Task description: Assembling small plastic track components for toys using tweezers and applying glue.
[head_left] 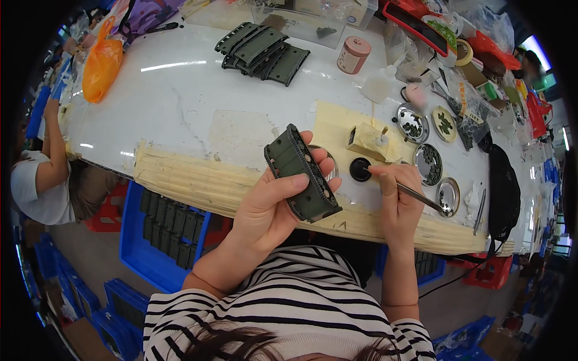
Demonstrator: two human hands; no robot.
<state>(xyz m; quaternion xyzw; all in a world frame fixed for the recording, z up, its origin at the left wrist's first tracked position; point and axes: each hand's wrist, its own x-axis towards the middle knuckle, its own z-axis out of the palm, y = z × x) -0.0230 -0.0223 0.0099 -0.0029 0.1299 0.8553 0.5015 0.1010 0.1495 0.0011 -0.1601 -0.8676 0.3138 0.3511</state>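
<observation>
My left hand [265, 204] is closed round a dark green moulded plastic part [304, 180], long and boxy, with small light spots along its edges. It is held tilted above the table's near edge. My right hand [400, 195] pinches a slim metal tool [418, 197]; its exact kind is hard to make out. The tool's tip is at a small round black dish [360, 169], and I cannot tell whether they touch. Just beyond the dish stands a masking-tape-wrapped block [367, 143]. Round tins, among them one with small green pieces [428, 163], lie right of my right hand.
Similar green parts [262, 53] are stacked at the back, beside a pink canister [353, 55]. A blue crate [135, 231] with more parts stands below the table's left edge. A black bag [504, 192] hangs at the right. Another person [45, 180] sits at the far left.
</observation>
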